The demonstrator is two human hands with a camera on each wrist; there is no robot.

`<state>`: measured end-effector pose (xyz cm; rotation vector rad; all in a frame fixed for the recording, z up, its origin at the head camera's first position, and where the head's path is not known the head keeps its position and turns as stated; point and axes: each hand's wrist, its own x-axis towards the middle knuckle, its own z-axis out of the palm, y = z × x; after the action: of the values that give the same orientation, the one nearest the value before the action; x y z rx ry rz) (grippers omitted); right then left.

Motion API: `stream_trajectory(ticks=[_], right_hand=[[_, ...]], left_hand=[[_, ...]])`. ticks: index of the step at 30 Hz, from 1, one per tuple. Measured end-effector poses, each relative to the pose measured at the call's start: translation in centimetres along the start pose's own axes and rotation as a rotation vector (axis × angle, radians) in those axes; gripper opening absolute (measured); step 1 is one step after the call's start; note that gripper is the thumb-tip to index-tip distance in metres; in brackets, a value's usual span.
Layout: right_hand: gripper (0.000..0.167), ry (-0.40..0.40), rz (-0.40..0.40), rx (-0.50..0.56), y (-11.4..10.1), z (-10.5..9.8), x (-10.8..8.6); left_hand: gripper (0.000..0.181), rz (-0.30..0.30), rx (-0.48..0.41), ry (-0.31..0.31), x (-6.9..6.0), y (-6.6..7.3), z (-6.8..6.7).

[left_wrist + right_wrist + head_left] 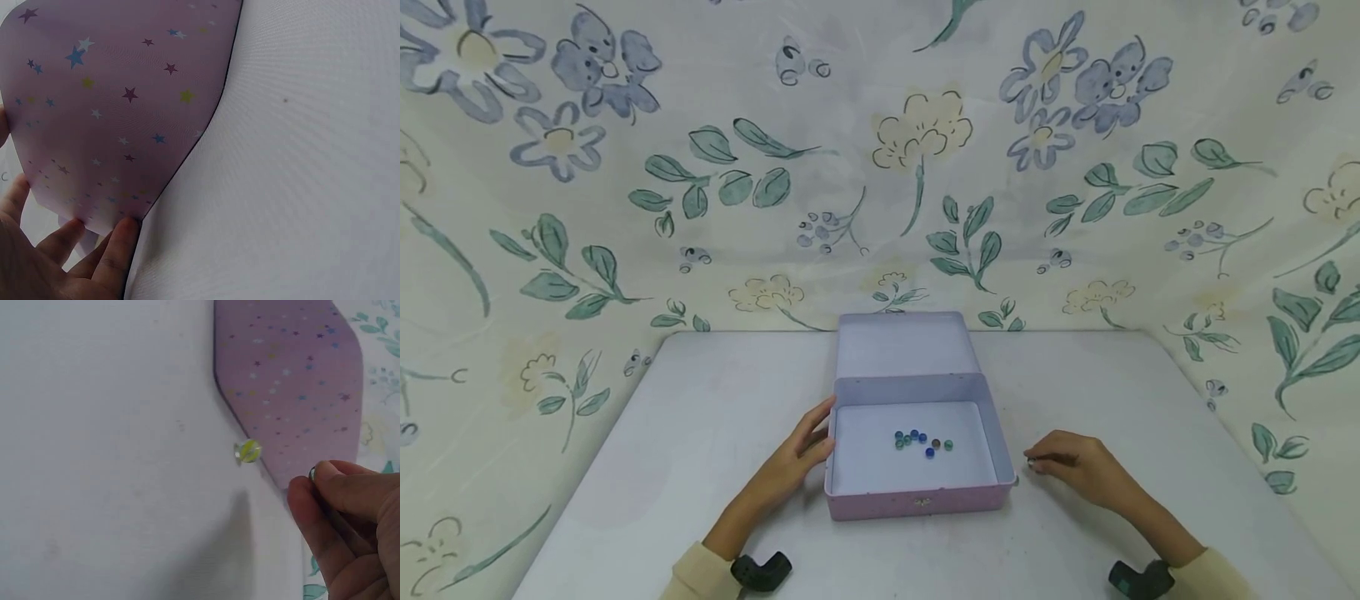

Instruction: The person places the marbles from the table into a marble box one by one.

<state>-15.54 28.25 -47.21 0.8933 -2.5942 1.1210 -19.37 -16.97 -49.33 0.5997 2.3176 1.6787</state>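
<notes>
An open tin box (917,503), lilac with small printed stars on its outer walls, stands on the table with its lid (908,346) tipped back. Several glass marbles (929,452), blue, green and one brownish, lie on its floor. My left hand (793,460) rests with extended fingers against the box's left wall; in the left wrist view its fingertips (128,228) touch the starred side. Right of the box, my right hand (1086,468) pinches a small marble (312,474) between thumb and finger, mostly covered. A clear marble with yellow-green streaks (249,450) lies against the box's right side.
The white table (715,400) extends on both sides of the box. Behind and around it hangs a floral cloth (880,167). A dark wrist device sits on each forearm, one at the left (762,572) and one at the right (1141,579).
</notes>
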Motion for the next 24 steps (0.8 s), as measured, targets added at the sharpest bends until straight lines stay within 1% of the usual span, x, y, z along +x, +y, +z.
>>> stream_trajectory(ticks=[6,11,15,19,24], right_hand=[[0.019,-0.035,0.022,0.042,-0.8,-1.3,1.4],[0.022,-0.067,0.034,0.063,-1.3,-2.2,2.9],[0.022,-0.076,0.037,0.063,-2.2,-2.5,4.6],[0.021,-0.077,0.012,0.053,-3.1,-2.5,6.3],[0.022,-0.107,0.005,0.025,-4.2,-2.4,8.3]], left_hand=[[0.063,-0.001,0.006,0.002,0.0,-0.1,0.0],[0.063,0.004,0.008,-0.002,0.0,-0.1,0.0],[0.064,-0.002,0.003,-0.001,0.0,-0.2,0.0],[0.063,-0.010,0.001,-0.003,0.0,-0.2,0.0],[0.063,-0.007,-0.005,-0.004,0.1,-0.1,0.0]])
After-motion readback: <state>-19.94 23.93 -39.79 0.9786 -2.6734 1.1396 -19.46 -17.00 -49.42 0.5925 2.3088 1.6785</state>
